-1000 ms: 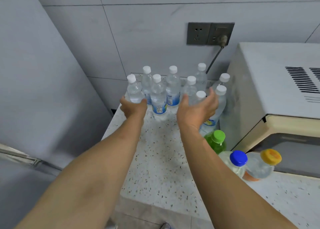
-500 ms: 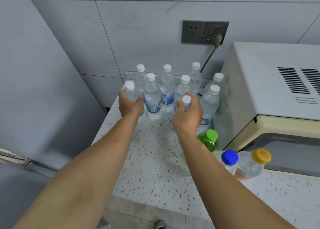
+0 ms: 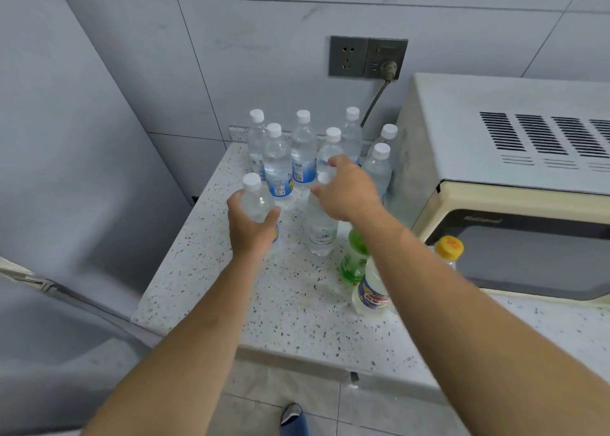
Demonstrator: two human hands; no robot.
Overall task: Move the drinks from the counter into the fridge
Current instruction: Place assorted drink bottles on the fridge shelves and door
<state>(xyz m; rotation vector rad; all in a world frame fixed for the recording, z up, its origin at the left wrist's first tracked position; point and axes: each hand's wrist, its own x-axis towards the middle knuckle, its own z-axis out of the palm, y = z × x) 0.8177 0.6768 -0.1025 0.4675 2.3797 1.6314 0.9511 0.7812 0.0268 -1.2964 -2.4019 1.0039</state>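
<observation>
The left hand grips one water bottle and the right hand pinches another water bottle near its neck. That high hold (bottle apparently tilted) could let it slip, toppling the green bottle just beside it.

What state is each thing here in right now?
Left hand: grips a water bottle, upright.
Right hand: grips another bottle near its neck.
Other water bottles: standing, capped, on the counter.
Green bottle: upright, capped.
Microwave: door closed.
Plug: in the socket.
</observation>
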